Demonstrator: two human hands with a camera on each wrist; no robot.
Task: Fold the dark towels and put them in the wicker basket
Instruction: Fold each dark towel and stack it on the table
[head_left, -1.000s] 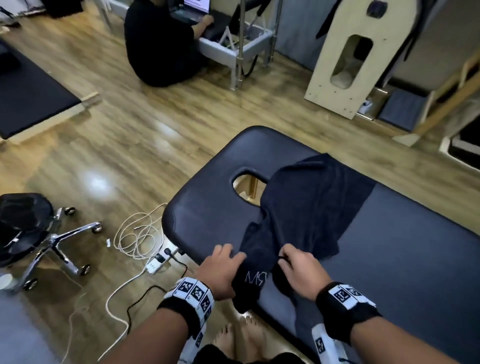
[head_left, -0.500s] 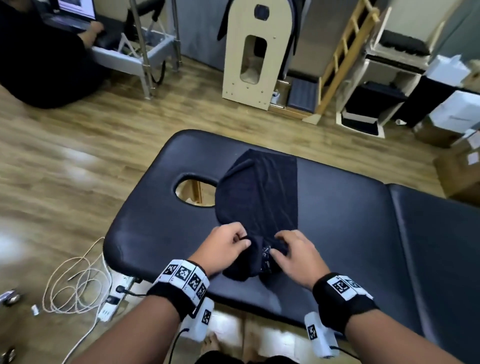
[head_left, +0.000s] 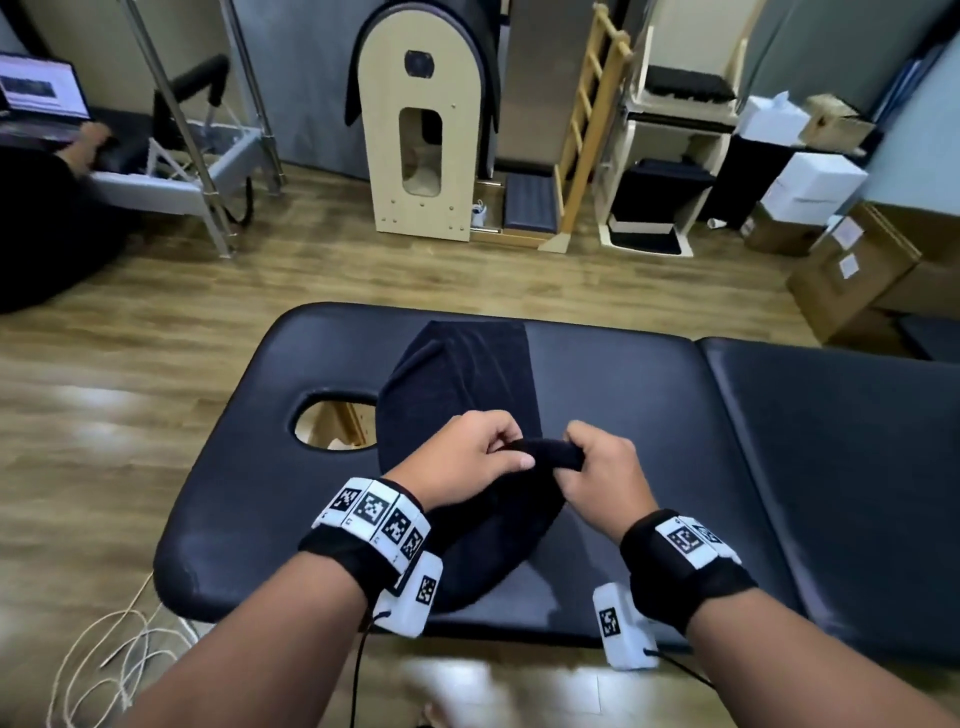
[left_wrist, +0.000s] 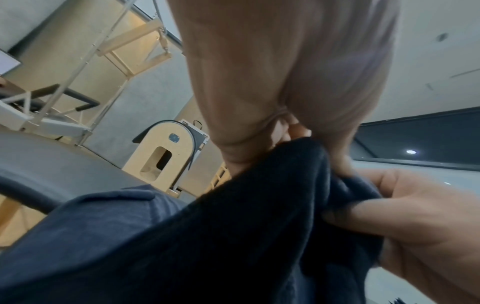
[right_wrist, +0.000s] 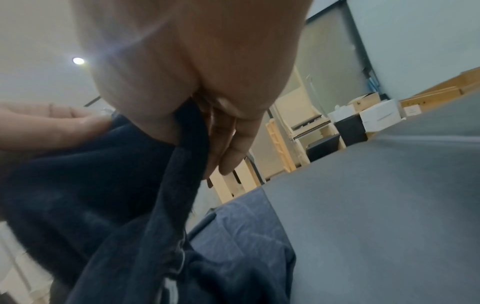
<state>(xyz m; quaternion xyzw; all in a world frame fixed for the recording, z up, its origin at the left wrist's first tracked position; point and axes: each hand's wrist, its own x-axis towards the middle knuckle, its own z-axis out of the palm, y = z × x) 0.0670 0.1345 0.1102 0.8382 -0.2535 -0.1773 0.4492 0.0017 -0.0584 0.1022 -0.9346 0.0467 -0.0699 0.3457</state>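
A dark navy towel (head_left: 467, 374) lies lengthwise across the black padded massage table (head_left: 649, 415), its far end flat near the table's far edge. My left hand (head_left: 470, 457) and right hand (head_left: 597, 467) pinch its near edge side by side and hold it lifted above the table. The bunched edge (head_left: 550, 451) stretches between them. In the left wrist view the towel (left_wrist: 233, 236) hangs from my left hand (left_wrist: 306, 144). The right wrist view shows my right hand (right_wrist: 197, 127) gripping a fold of the towel (right_wrist: 130, 205). No wicker basket is in view.
The table has an oval face hole (head_left: 337, 421) left of the towel. Its second section (head_left: 841, 447) extends right. A person (head_left: 47, 218) sits on the floor at a laptop at the far left. Wooden equipment (head_left: 421, 135), shelves and cardboard boxes (head_left: 852, 260) line the back wall. Cables (head_left: 104, 654) lie on the floor.
Both hands gathered the towel's near end, which hung over the table edge, and lifted it above the table. The head view swung to the right.
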